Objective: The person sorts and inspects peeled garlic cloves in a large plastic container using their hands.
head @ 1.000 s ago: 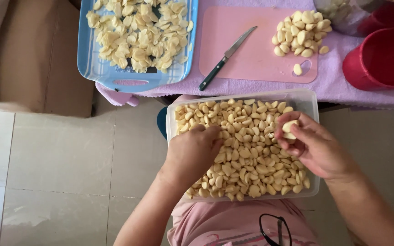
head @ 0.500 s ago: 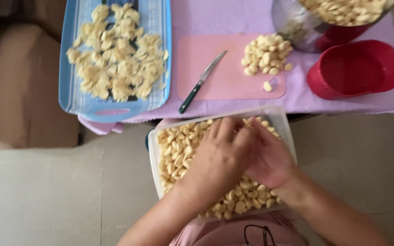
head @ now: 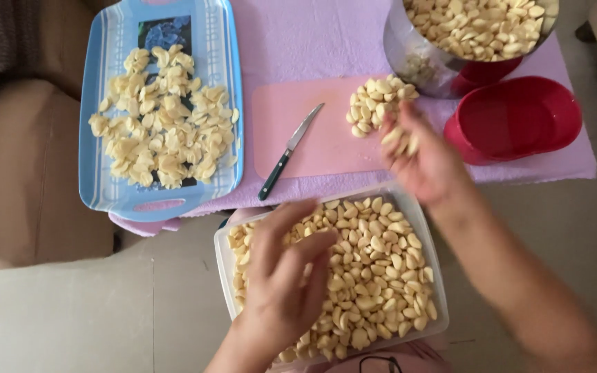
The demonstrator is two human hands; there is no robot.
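Observation:
A clear plastic tub (head: 428, 228) full of peeled garlic cloves (head: 374, 262) rests on my lap. My left hand (head: 286, 276) hovers over its left side, fingers loosely spread, nothing clearly held. My right hand (head: 419, 159) is raised over the pink cutting board (head: 312, 131), cupped around several garlic cloves, close to a small pile of cloves (head: 374, 103) on the board. A dark-handled knife (head: 290, 152) lies on the board, left of that hand.
A blue tray (head: 98, 173) of sliced garlic sits at the left on the purple cloth (head: 298, 41). A metal bowl (head: 416, 62) of cloves and a red container (head: 519, 117) stand at the right. A brown seat (head: 15, 159) is at far left.
My right hand has lifted out of the tub with a handful of cloves and moved up to the cutting board. My left hand stayed over the tub. The view shifted.

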